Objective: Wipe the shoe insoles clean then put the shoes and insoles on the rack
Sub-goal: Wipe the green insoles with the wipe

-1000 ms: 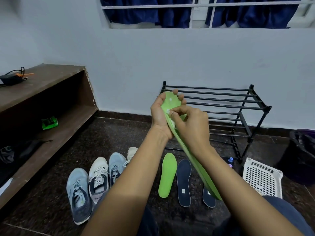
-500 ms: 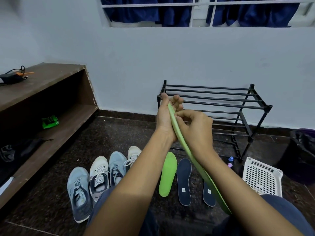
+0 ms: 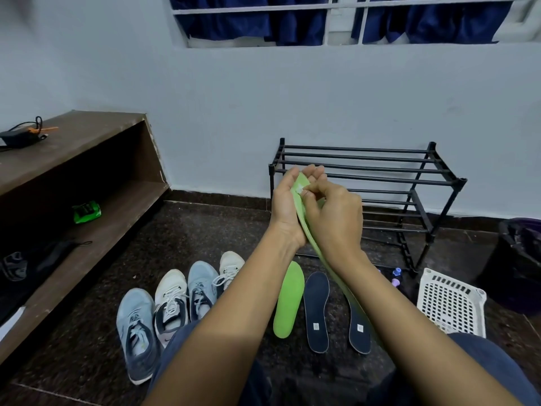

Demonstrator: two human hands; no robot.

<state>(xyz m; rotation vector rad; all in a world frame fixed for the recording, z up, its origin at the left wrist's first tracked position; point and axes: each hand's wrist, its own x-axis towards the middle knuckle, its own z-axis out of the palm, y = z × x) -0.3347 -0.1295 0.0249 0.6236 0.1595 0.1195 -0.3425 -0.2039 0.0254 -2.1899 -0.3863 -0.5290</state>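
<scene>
My left hand (image 3: 288, 206) grips the toe end of a green insole (image 3: 330, 266) from behind, holding it upright in front of the rack. My right hand (image 3: 336, 218) has its fingers curled and pinches a small white scrap (image 3: 299, 189) against the insole's face near the toe. The heel end runs down under my right forearm and is hidden there. On the floor lie a second green insole (image 3: 288, 300) and two dark blue insoles (image 3: 316, 312) (image 3: 358, 326). Several sneakers (image 3: 171, 303) stand in a row to their left. The black metal rack (image 3: 366, 177) stands bare against the wall.
A white plastic basket (image 3: 450, 303) sits on the floor at the right, with a dark bin (image 3: 524, 259) behind it. Small purple-capped bottles (image 3: 396, 276) stand by the rack's foot. A wooden shelf unit (image 3: 73, 200) with a green packet (image 3: 86, 211) runs along the left.
The insole went from face-on to edge-on and now shows part of its face again. My right fingertips slid up toward the toe end.
</scene>
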